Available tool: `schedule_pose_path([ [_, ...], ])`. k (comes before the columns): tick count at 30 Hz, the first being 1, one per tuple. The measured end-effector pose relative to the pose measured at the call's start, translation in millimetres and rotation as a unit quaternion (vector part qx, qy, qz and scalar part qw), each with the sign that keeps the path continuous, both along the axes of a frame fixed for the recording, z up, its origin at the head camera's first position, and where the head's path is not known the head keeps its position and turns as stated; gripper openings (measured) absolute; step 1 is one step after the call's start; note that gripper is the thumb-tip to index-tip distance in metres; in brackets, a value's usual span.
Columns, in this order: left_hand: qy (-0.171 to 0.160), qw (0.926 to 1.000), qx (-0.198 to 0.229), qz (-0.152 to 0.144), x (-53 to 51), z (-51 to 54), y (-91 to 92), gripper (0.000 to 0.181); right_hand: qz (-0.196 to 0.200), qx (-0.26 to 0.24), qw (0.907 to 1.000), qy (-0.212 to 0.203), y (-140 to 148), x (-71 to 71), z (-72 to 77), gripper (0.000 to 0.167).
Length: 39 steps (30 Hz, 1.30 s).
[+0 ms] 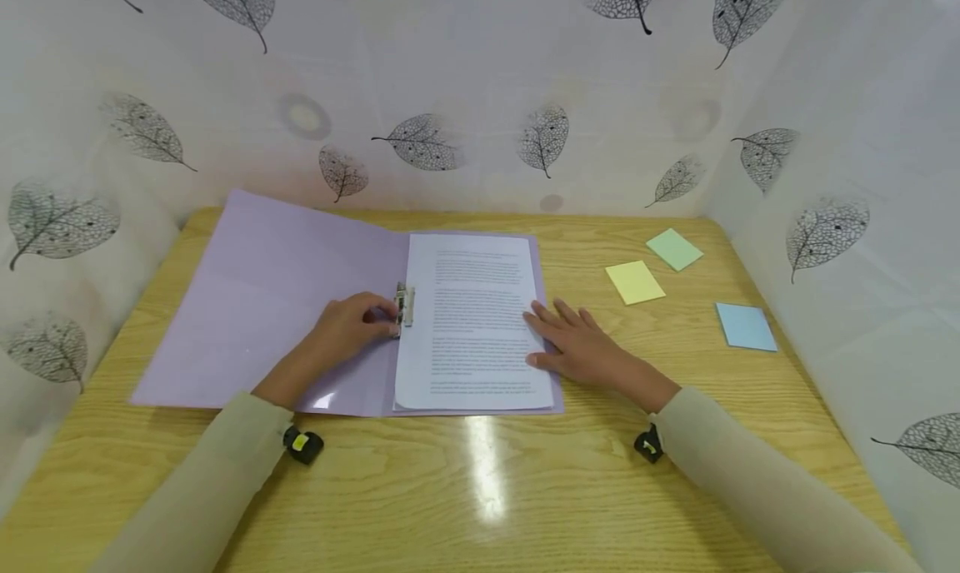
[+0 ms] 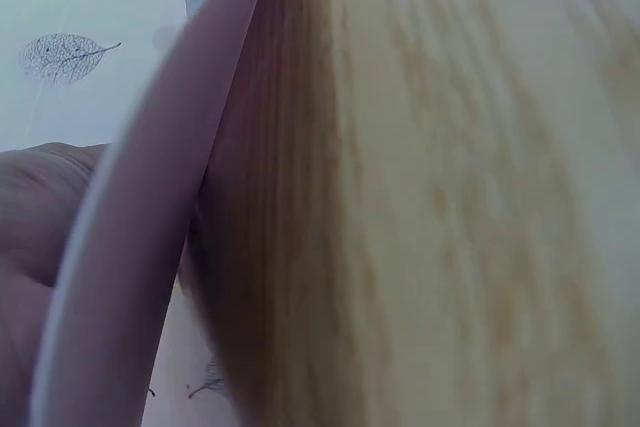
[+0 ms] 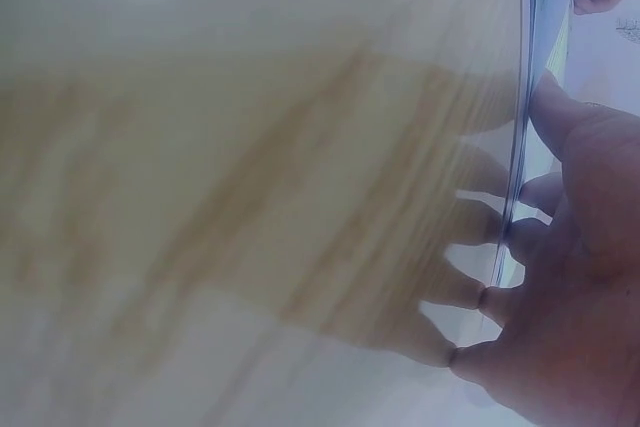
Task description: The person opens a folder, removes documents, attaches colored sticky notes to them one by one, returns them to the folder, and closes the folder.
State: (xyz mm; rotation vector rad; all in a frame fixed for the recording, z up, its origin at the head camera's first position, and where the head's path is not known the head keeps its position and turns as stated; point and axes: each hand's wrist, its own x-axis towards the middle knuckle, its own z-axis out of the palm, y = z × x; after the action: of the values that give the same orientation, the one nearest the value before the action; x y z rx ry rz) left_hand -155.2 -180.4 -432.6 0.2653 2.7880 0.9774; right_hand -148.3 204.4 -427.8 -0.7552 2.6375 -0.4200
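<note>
A purple folder (image 1: 277, 281) lies spread on the table, its cover turned to the left. A stack of printed sheets (image 1: 480, 323) covers its right side. At the stack's left edge is a metal clip (image 1: 407, 306). My left hand (image 1: 348, 327) pinches at this clip with curled thumb and forefinger; the exact contact is too small to make out. My right hand (image 1: 577, 344) rests with spread fingers at the right edge of the sheets and folder. In the left wrist view, the folder cover (image 2: 150, 157) partly hides the left hand (image 2: 40, 207). The right wrist view shows the right hand's (image 3: 590, 247) fingertips along the edge.
Right of the folder lie a yellow sticky-note pad (image 1: 635, 282), a green one (image 1: 675, 249) and a blue one (image 1: 746, 326). The wooden table (image 1: 420, 506) is bordered at the back and sides by leaf-print cloth (image 1: 480, 73). Small dark cameras are strapped at both wrists.
</note>
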Motion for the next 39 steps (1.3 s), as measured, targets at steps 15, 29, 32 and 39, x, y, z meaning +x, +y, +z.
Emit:
schedule_pose_path([
  [15, 0.029, 0.999, -0.025, -0.025, -1.4, -3.5, 5.9, 0.017, -0.001, -0.005, 1.0, -0.003, 2.2, -0.4, 0.3, 0.075],
  [29, 0.035, 0.999, -0.022, -0.018, 0.3, -7.1, 4.0, 0.018, 0.003, -0.021, 0.9997, -0.006, 0.9, -0.4, 2.2, 0.074],
  [32, 0.037, 0.9987, -0.031, -0.017, -0.4, -8.8, 4.9, 0.017, 0.002, -0.019, 0.9998, -0.006, 1.2, -0.2, 2.2, 0.075],
  [39, 0.035, 0.9981, -0.045, -0.021, -0.8, -8.6, 7.7, 0.016, 0.005, -0.027, 0.9996, -0.004, 2.7, -0.8, 1.3, 0.074],
])
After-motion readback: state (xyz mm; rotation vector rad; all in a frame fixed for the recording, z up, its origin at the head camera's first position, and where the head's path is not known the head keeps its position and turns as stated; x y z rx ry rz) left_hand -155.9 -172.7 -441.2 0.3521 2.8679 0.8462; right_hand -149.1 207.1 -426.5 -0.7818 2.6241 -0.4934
